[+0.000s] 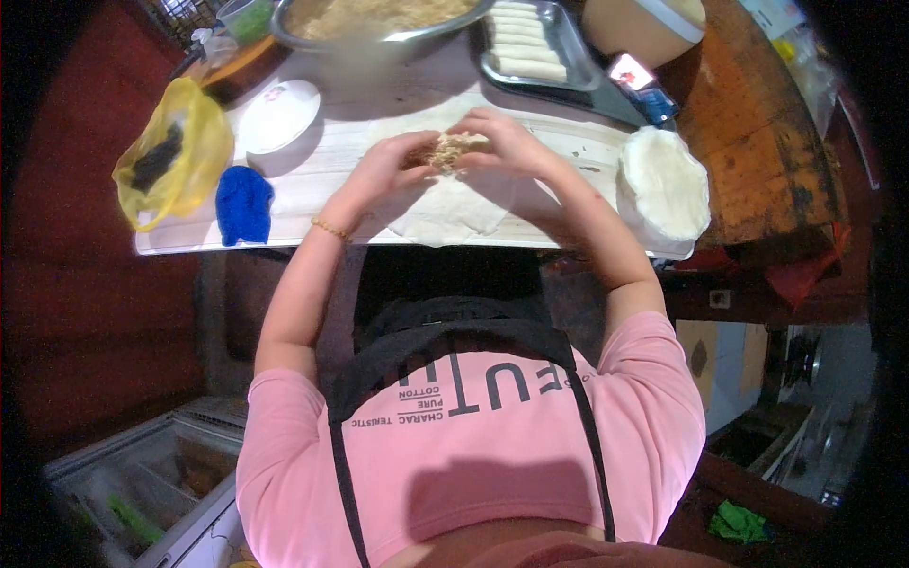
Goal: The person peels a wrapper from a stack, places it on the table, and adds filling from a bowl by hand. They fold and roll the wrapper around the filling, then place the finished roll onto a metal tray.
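Note:
A thin, pale spring roll wrapper (445, 210) lies on the white board in front of me. On it sits a small heap of light brown shredded filling (447, 154). My left hand (388, 168), below a beaded bracelet, curls around the left end of the heap. From the other side, my right hand (507, 144) cups the filling, fingers bent over it. Both hands press against the heap, which partly hides behind the fingers. To the right stands a round stack of wrappers (665, 180). A metal tray (592, 78) at the back holds several white rolls (525, 43).
A large metal basin (417, 38) of filling stands at the back. At left are a white bowl (276, 115), a blue cloth (243, 205) and a yellow plastic bag (204, 133). A phone with a lit screen (631, 73) and a tan container (634, 28) are back right.

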The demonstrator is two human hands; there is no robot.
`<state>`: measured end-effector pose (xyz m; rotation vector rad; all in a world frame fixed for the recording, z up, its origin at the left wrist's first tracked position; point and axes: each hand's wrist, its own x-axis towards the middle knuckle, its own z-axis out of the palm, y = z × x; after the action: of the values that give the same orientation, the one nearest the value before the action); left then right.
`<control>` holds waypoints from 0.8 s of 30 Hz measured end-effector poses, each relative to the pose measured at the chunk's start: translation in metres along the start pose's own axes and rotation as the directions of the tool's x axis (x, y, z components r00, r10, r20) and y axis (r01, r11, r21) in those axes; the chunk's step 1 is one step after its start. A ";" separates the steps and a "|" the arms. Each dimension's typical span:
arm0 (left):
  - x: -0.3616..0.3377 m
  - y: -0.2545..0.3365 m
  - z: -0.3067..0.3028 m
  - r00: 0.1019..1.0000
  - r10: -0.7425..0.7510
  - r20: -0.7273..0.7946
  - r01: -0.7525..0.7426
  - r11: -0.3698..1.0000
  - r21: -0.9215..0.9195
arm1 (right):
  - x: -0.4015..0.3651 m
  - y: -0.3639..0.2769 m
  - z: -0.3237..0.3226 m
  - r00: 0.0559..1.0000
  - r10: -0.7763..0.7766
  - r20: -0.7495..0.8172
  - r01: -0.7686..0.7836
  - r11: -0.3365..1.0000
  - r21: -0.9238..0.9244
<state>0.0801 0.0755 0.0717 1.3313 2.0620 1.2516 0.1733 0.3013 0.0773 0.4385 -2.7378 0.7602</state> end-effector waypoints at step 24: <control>-0.006 -0.031 -0.015 0.906 0.288 -0.309 -0.252 0.956 0.152 | 0.282 0.093 0.014 0.944 0.304 0.126 -0.260 0.924 -0.281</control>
<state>0.0561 0.0584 0.0528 1.5946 2.2516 1.5946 -0.1214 0.3085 0.1168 0.0500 -3.0461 0.4269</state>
